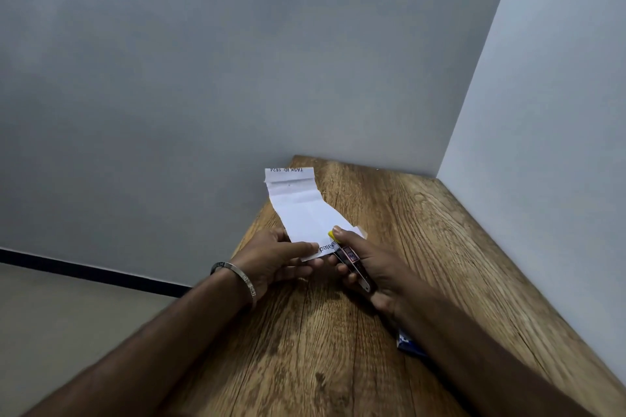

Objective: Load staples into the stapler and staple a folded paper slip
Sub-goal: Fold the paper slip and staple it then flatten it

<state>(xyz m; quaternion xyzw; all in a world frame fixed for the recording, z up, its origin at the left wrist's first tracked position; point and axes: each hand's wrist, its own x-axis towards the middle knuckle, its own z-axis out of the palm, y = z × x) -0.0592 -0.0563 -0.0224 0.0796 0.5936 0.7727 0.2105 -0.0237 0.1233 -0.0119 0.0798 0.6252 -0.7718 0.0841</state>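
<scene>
A long white paper slip (301, 210) with printed text lies on the wooden table (338, 332), its far end creased and folded up. My left hand (277, 257) pinches the slip's near edge between thumb and fingers. My right hand (366, 264) grips a small dark stapler (350, 261) with a yellow tip, and the thumb sits on top near that tip. The stapler's front end meets the near right corner of the slip. A metal bangle is on my left wrist.
A blue box (408, 344) lies on the table, partly hidden under my right forearm. Grey walls close the table in at the back and on the right. The table's left edge runs diagonally, with floor below it.
</scene>
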